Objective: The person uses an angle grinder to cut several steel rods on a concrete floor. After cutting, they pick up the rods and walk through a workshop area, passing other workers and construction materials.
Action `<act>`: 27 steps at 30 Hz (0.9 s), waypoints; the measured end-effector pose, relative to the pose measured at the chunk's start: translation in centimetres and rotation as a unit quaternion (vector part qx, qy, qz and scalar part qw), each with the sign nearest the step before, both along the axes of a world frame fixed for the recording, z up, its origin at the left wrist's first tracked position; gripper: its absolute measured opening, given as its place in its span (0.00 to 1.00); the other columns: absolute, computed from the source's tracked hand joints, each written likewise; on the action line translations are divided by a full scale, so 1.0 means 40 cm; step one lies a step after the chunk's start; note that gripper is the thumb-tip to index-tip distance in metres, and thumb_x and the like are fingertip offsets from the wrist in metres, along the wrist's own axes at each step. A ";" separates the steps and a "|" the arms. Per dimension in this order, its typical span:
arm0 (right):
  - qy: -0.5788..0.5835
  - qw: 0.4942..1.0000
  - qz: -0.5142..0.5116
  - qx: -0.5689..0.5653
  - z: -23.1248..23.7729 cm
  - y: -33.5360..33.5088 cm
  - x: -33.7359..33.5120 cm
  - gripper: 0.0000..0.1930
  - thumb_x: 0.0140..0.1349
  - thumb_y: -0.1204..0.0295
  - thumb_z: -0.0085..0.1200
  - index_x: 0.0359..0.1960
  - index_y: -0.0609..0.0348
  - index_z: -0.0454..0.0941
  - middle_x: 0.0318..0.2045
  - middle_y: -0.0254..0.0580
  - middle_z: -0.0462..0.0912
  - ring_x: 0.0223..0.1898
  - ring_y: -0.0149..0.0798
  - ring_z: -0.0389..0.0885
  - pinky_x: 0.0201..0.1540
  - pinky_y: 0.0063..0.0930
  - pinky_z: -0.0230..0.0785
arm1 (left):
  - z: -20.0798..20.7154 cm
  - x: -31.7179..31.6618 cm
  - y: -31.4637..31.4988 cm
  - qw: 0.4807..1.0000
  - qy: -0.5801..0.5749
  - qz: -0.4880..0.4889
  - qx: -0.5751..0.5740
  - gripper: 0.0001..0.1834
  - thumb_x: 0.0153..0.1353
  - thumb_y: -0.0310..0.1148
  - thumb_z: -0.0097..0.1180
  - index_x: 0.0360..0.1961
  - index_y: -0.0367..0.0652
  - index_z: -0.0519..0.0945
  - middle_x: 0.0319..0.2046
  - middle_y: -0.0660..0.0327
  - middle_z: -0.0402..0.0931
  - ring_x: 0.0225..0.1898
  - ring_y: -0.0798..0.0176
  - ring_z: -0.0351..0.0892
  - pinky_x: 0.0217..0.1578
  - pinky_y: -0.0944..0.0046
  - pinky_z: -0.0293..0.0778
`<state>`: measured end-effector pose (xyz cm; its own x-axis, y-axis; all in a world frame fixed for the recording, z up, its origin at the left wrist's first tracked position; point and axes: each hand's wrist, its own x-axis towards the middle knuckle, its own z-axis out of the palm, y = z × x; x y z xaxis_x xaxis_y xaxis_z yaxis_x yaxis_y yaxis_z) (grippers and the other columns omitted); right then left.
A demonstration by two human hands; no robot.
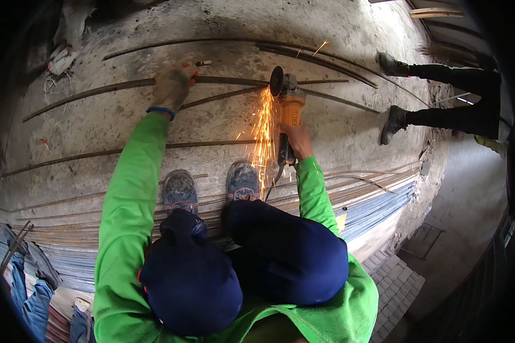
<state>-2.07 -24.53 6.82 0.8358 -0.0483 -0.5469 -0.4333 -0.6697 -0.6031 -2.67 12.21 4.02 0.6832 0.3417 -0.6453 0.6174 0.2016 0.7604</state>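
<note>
My left hand (171,88), in a pale work glove with a blue cuff, is closed over a long steel bar (97,90) on the concrete floor. By its fingertips lies a short dark stick with a pale end (203,63); whether I hold it is unclear. My right hand (298,139) grips the handle of a yellow angle grinder (292,107). Its dark cutting disc (276,81) stands upright at the steel bar. A stream of orange sparks (263,134) falls from there toward my right shoe (242,180). The exact contact point is hidden by glare.
More steel bars (212,144) lie across the floor, with a long bundle (372,208) behind my shoes. The grinder's cable (276,182) runs down near my right leg. Another person's shoes (392,124) stand at the right; denim-clad legs (37,300) appear lower left.
</note>
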 end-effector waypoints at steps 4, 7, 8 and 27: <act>-0.001 1.000 -0.014 0.019 0.022 0.052 -0.007 0.16 0.52 0.71 0.66 0.40 0.67 0.81 0.30 0.42 0.85 0.28 0.34 0.81 0.32 0.32 0.73 | -0.064 -0.024 0.041 0.991 -0.024 -0.080 0.102 0.19 0.70 0.29 0.56 0.60 0.37 0.76 0.52 0.58 0.82 0.47 0.65 0.84 0.48 0.70 0.81; -0.010 1.000 0.005 0.025 0.016 0.042 -0.002 0.16 0.55 0.67 0.64 0.41 0.67 0.81 0.30 0.40 0.85 0.28 0.33 0.80 0.33 0.31 0.72 | -0.064 -0.025 0.044 0.972 -0.026 -0.154 0.177 0.20 0.68 0.28 0.59 0.60 0.38 0.76 0.53 0.58 0.81 0.48 0.64 0.84 0.49 0.69 0.80; -0.014 1.000 0.011 0.022 0.004 0.016 -0.001 0.17 0.56 0.65 0.64 0.41 0.67 0.81 0.30 0.39 0.84 0.28 0.33 0.79 0.33 0.31 0.71 | -0.047 -0.016 0.024 0.979 -0.023 -0.133 0.153 0.20 0.67 0.28 0.59 0.60 0.38 0.77 0.54 0.58 0.81 0.48 0.64 0.83 0.49 0.68 0.80; 0.017 1.000 -0.002 -0.009 0.069 0.064 0.006 0.15 0.58 0.64 0.63 0.33 0.68 0.80 0.26 0.38 0.80 0.28 0.34 0.77 0.35 0.36 0.69 | -0.049 -0.031 0.007 0.993 -0.109 0.043 -0.029 0.20 0.70 0.36 0.56 0.55 0.31 0.78 0.47 0.50 0.81 0.45 0.62 0.82 0.44 0.64 0.79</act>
